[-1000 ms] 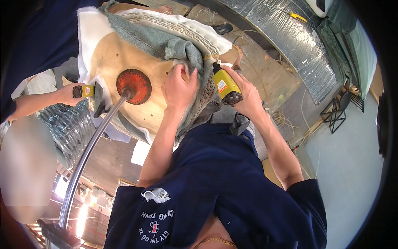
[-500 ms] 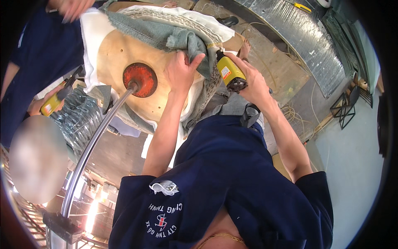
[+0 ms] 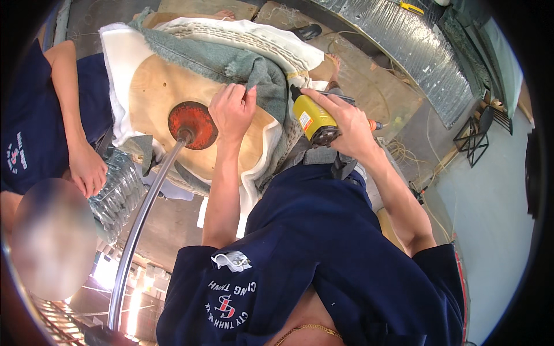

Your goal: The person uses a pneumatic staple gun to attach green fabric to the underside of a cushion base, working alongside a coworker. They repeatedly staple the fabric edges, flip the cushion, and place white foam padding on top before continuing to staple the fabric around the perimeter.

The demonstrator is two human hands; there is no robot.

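Left hand (image 3: 232,112) has shifted toward red disc (image 3: 193,125); I judge grey-green fabric (image 3: 266,76), upper right of disc, let go. Left thumb and fingers apart; right hand (image 3: 351,127): fingers clamped on yellow staple gun (image 3: 315,117), farther right.

Grey floor (image 3: 428,124), brown sheet (image 3: 392,106) lying on it. Foil-covered surface (image 3: 404,46) upper right, silvery. Black wire-frame stand (image 3: 474,138) by a pale blue-grey surface (image 3: 485,230) (floor or wall, can't tell). Bright light strip (image 3: 134,303) lower left, glowing patch (image 3: 105,271) beside it.
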